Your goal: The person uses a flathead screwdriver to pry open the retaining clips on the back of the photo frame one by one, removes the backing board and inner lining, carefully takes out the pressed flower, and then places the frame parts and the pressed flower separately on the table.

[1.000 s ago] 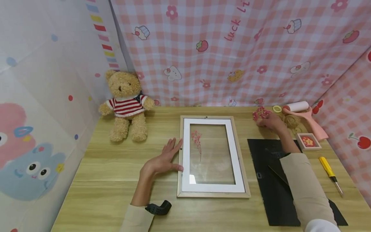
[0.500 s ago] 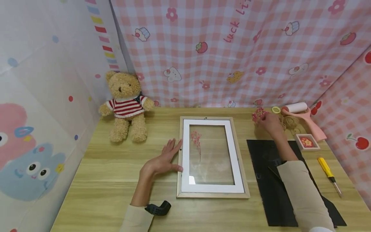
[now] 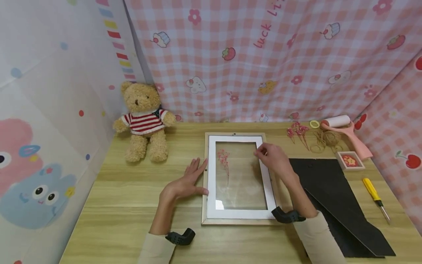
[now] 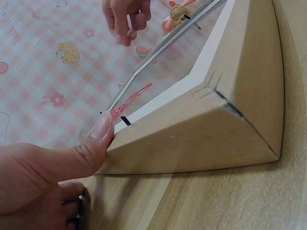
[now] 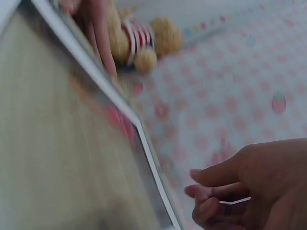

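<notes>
A wooden picture frame (image 3: 242,222) with a white mat and clear pane lies on the table. Under the mat opening's upper left shows a pink dried flower sprig (image 3: 223,157). My left hand (image 3: 184,183) rests along the frame's left side, fingers spread; its thumb (image 4: 98,134) presses the wooden edge in the left wrist view. Above the frame's upper right side is my right hand (image 3: 273,157), fingers loosely curled. In the right wrist view nothing shows between the thumb and fingertips of the right hand (image 5: 254,187). More pink flower sprigs (image 3: 298,130) lie at the back right.
Black backing boards (image 3: 324,179) lie at right. Around them are a yellow screwdriver (image 3: 371,190), a small framed box (image 3: 350,160), twine (image 3: 329,138), a pale yellow ring (image 3: 314,124) and a pink-handled roller (image 3: 354,139). A teddy bear (image 3: 145,117) sits back left.
My right hand has left the pink sprigs at the back right and moved left and slightly toward me, over the picture frame's right side. The sprigs now lie uncovered. My left hand stays put.
</notes>
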The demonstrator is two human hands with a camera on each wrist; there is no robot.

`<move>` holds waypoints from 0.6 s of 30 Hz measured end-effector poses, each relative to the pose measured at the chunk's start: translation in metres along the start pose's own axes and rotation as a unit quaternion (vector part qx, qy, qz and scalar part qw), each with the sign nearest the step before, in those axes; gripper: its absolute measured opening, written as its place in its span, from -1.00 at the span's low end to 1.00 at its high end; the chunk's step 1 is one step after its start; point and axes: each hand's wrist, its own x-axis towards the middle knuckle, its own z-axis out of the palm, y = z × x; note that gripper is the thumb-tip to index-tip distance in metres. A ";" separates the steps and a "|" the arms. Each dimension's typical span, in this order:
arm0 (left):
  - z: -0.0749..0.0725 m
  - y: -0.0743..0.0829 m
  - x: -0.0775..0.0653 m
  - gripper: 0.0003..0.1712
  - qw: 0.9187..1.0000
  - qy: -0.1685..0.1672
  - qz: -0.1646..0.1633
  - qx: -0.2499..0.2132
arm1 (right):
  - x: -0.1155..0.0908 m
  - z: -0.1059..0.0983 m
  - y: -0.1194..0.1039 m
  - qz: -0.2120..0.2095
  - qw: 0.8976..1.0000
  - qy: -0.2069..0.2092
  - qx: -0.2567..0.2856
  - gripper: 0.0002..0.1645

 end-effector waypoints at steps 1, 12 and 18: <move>0.000 0.000 0.000 0.39 1.000 0.000 0.000 0.001 | -0.003 0.006 -0.006 0.003 1.000 -0.013 0.001 -0.76; 0.002 -0.001 0.001 0.40 1.000 0.004 0.007 -0.001 | -0.014 0.061 -0.054 0.030 0.998 -0.042 -0.026 -0.83; 0.000 0.002 0.000 0.40 1.000 0.001 0.000 0.004 | -0.010 0.073 -0.059 0.039 0.998 -0.045 -0.022 -0.88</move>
